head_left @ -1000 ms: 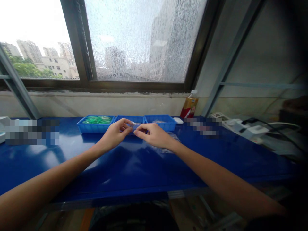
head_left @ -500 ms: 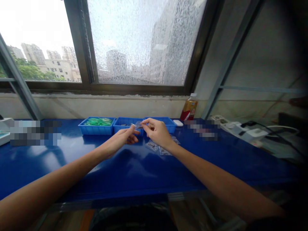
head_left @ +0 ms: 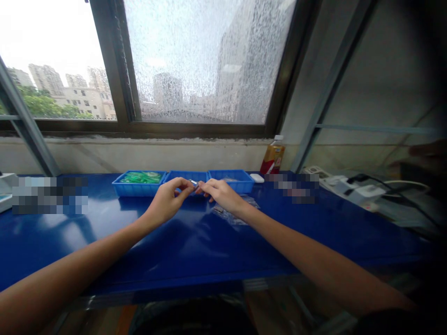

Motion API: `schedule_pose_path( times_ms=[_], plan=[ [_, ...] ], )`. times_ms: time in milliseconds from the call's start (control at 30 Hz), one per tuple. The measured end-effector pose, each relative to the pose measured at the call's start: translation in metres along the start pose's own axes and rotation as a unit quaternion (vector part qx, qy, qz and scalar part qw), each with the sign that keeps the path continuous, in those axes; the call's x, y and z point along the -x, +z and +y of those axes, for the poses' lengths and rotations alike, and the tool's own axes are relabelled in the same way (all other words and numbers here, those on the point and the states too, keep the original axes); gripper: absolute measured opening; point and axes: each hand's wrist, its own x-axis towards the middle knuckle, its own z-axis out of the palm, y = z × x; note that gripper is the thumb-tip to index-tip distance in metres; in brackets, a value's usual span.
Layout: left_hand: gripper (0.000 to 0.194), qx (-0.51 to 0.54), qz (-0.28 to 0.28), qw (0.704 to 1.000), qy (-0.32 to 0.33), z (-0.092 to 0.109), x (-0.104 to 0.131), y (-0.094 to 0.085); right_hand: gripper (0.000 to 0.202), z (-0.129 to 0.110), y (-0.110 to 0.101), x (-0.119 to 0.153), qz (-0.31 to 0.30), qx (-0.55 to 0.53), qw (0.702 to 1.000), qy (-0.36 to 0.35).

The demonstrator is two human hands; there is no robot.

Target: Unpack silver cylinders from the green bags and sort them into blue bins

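Note:
Before the middle blue bin (head_left: pixel 185 175), my left hand (head_left: pixel 170 197) and my right hand (head_left: pixel 223 195) meet above the table. Between their fingertips is a small clear plastic bag (head_left: pixel 194 184) with a shiny, silvery look; its contents are too small to make out. Thumb and forefinger of my left hand pinch its left side. The fingers of my right hand close on the other side and partly cover it. Several flat clear plastic bags (head_left: pixel 232 216) with small dark items lie on the table under my right wrist.
Green packets (head_left: pixel 141 177) fill the left blue bin (head_left: pixel 138 190). The right blue bin (head_left: pixel 244 187) stands beside a white rounded case (head_left: pixel 257 178) and a drink bottle (head_left: pixel 273 156). Power strips and cables (head_left: pixel 366 190) lie at right on the blue table (head_left: pixel 195 256). A window rises behind.
My left hand has turned and raised its wrist, its fingers now pinching from the left. My right hand has lowered slightly, its fingers curling in around the small bag.

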Motion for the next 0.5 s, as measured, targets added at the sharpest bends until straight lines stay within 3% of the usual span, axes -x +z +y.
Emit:
schedule_pose_path(
  times_ms=[133,233,300,367,433,500],
  plan=[
    [0.013,-0.108,0.003,0.991,0.082,0.001,0.002,0.000,0.034,-0.002,0.006,0.001,-0.015,-0.098,0.993,0.064],
    [0.013,-0.147,-0.014,0.981,0.129,0.002,0.003,-0.001,0.027,-0.005,0.008,0.003,-0.008,-0.081,0.995,0.060],
    [0.015,-0.161,-0.055,0.974,0.147,0.003,0.004,0.000,0.019,-0.006,0.003,0.002,0.043,-0.009,0.999,0.019],
    [0.016,-0.163,-0.114,0.968,0.152,0.004,0.007,0.002,0.017,-0.007,-0.010,0.001,0.135,0.111,0.983,-0.050],
    [0.018,-0.165,-0.172,0.959,0.150,0.006,0.010,0.005,0.020,-0.007,-0.028,0.000,0.223,0.241,0.938,-0.109],
    [0.020,-0.173,-0.218,0.950,0.145,0.007,0.013,0.008,0.022,-0.006,-0.046,-0.001,0.264,0.346,0.894,-0.104]
  ],
)
